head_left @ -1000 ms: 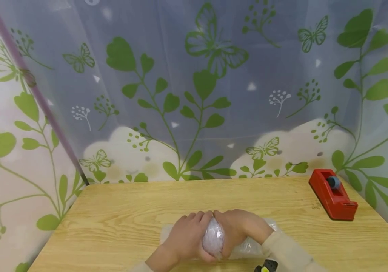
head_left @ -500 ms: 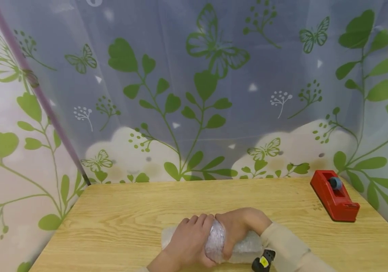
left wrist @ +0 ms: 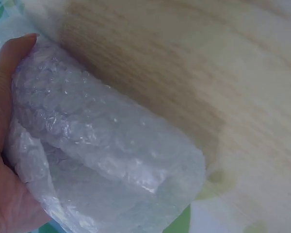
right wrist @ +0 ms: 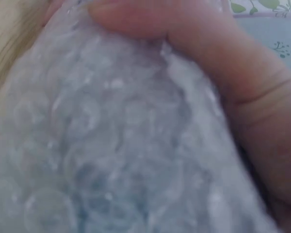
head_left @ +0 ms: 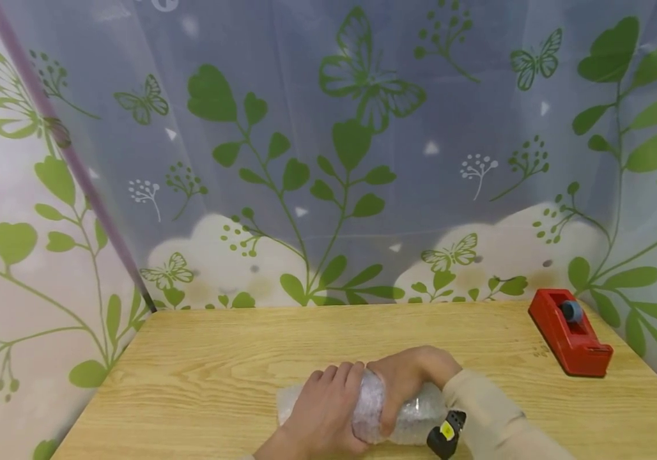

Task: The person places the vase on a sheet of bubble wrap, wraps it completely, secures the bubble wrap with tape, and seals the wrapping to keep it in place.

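Observation:
A bundle of clear bubble wrap, rolled into a tube, lies across the front of the table, held by both hands. My left hand grips it left of its middle, fingers curled over the top. Close to its right, my right hand wraps round the roll, thumb toward me. In the left wrist view, the bubble wrap ends in an open, loosely folded edge past the hand. The right wrist view shows the right thumb pressing the wrap, with something bluish faintly visible through the layers.
A red tape dispenser with a small roll of tape stands at the table's right edge. The wooden table meets a curtain printed with leaves and butterflies. A black device with a yellow label sits at the right wrist.
The bubble wrap has been rolled up into a rounder tube, with more of its right end showing. Both hands keep their grip and have shifted slightly to the right in the head view.

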### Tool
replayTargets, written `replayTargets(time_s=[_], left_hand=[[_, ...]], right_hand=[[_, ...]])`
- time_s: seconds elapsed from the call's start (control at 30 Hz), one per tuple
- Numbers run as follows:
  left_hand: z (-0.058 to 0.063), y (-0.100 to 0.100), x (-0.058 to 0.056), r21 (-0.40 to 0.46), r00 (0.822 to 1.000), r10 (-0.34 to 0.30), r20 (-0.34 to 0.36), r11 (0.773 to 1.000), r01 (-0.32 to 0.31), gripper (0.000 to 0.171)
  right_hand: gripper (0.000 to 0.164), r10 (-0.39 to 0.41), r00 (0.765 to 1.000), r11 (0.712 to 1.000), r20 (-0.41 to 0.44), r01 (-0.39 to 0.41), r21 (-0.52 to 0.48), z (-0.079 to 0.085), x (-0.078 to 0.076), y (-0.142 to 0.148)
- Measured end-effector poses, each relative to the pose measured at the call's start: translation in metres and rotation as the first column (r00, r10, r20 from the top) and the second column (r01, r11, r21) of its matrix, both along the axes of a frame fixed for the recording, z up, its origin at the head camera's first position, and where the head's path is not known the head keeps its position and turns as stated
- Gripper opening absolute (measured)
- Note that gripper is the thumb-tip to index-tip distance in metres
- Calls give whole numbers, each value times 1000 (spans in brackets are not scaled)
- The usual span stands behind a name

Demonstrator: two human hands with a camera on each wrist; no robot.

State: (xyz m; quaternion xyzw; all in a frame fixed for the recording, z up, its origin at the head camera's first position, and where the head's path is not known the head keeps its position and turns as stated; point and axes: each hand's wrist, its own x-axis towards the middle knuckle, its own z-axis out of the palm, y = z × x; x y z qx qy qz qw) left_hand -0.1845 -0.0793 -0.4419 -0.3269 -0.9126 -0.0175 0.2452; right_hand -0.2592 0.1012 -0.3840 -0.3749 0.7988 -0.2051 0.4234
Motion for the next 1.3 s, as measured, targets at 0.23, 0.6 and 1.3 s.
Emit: replayTargets(time_s=[0.23,0.6,1.3], left_hand=[[5,1,-3,-48,998,5,66,999,-2,90],[8,3,-11,-55,994,-6,111,998,12,87],[21,12,-23,-147,977,44,211,989,-13,85]], right_hand=[[48,-41,997,999,65,40,8,-4,-5,3],[46,-84,991,996,106,85,-3,-8,-8,7],[71,-190,979,982,-81,191,12,-3,-7,22]])
